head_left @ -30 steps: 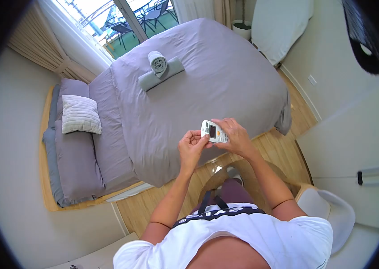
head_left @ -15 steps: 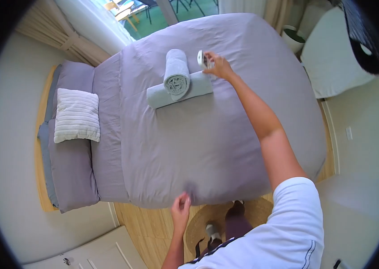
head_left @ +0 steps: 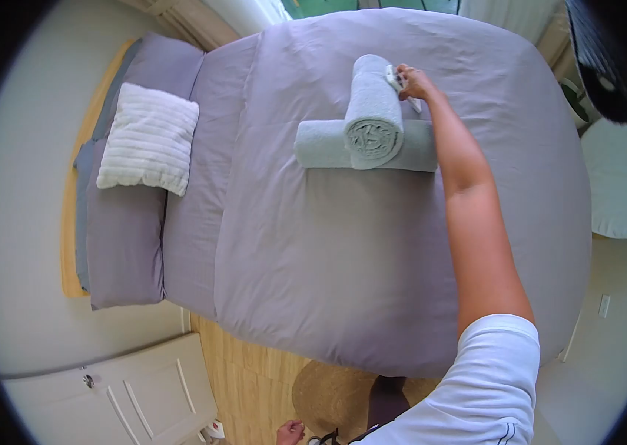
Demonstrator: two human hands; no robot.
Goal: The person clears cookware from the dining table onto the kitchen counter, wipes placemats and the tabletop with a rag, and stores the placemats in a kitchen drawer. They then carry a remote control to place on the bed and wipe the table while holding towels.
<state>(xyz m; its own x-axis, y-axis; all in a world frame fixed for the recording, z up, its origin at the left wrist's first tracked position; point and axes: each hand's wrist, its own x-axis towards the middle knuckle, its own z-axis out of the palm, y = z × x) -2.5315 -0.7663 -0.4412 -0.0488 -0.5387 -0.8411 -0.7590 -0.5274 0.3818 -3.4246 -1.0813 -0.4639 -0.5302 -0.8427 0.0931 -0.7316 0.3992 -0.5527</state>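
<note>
Stretched far over the bed, my right hand (head_left: 416,84) grips a white remote (head_left: 393,77) beside the upright end of a rolled grey-green towel (head_left: 374,111). That roll lies across a second rolled towel (head_left: 322,144) on the grey duvet (head_left: 313,245). The remote is close against the upper roll's right side, partly covered by my fingers. Low in the view, near the bottom edge, my left hand (head_left: 290,432) hangs over the floor with its fingers curled; whether anything is in it is too small to tell.
A white ribbed cushion (head_left: 149,139) rests on grey pillows (head_left: 127,248) at the left. Below the bed are a round woven rug (head_left: 328,397), wooden floor (head_left: 247,378) and a white panelled door (head_left: 135,393). A plant pot (head_left: 574,102) stands at the upper right.
My right hand has carried the remote from in front of my body out to the towels. My left hand has let go of the remote and dropped back low. The view has shifted over the bed.
</note>
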